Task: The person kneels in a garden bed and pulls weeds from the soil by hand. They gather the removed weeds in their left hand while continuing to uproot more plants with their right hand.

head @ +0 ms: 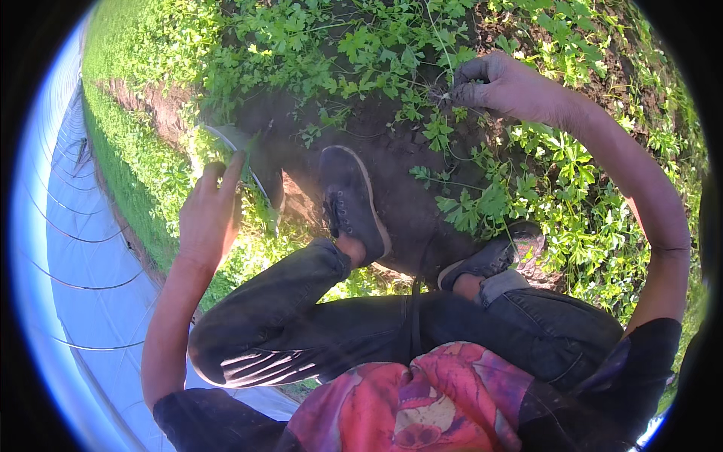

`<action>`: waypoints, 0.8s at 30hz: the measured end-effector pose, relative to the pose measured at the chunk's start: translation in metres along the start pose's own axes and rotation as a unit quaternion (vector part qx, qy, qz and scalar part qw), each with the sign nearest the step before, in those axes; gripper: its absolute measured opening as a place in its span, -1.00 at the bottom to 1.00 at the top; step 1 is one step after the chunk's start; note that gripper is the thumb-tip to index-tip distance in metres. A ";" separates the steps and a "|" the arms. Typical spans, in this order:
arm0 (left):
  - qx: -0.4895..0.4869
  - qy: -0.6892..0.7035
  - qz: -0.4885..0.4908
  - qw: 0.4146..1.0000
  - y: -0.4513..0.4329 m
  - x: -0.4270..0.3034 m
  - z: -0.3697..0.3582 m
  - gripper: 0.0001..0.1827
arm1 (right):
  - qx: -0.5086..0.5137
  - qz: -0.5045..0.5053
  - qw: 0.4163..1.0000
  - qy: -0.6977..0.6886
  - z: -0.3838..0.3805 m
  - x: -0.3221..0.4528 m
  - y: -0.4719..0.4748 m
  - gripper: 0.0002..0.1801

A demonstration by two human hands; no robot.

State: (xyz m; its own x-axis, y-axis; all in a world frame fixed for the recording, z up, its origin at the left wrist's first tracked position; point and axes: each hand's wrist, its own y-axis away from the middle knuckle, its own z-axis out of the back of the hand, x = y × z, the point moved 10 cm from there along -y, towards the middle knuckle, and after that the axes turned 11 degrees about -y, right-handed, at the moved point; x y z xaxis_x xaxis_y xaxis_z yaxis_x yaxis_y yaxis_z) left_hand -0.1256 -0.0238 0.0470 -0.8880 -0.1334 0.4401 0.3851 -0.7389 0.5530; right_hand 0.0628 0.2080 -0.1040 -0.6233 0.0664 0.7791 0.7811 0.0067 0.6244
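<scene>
My right hand (pixel 500 87), soiled at the fingertips, pinches an uprooted weed-like plant (pixel 443 96) by its base. Pale, stringy roots show at the fingers, and a thin stem rises from there toward the top edge. Below and around that hand grow low plants with lobed, parsley-like leaves (pixel 480 206). Over on the left, my left hand (pixel 209 212) is beside the pale curved rim (pixel 223 138) of what looks like a container, its forefinger near or on it. Whether the fingers grip anything is hidden behind the hand.
My dark shoes (pixel 353 203) stand on bare brown soil (pixel 390 164) among the plants. Dense green rows (pixel 141 203) run along the left. Beyond them lies white sheeting (pixel 96 271) with thin curved hoops, like a low tunnel.
</scene>
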 end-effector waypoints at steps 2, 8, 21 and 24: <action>-0.029 0.135 -0.120 0.983 -0.037 -0.078 -0.005 -0.44 | -0.024 0.034 0.999 0.012 0.002 -0.005 -0.005 -0.64; -0.078 0.208 -0.221 0.950 -0.102 -0.211 -0.059 -0.59 | -0.002 0.086 0.996 0.009 -0.016 -0.002 -0.009 -0.65; 0.211 0.228 -0.112 0.944 -0.109 -0.257 -0.138 -0.32 | 0.020 0.021 0.999 -0.018 -0.081 -0.072 -0.013 -0.70; 0.216 0.244 -0.095 0.941 -0.117 -0.260 -0.142 -0.33 | 0.047 -0.029 0.998 0.025 -0.099 -0.093 -0.014 -0.75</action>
State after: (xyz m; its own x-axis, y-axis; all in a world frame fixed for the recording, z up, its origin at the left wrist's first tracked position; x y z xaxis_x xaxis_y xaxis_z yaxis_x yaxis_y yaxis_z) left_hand 0.0245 0.0036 -0.2319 -0.9203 -0.3909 -0.0140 0.1809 -0.4570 0.8709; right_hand 0.1060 0.1034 -0.1793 -0.6664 0.0134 0.7455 0.7426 0.1022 0.6619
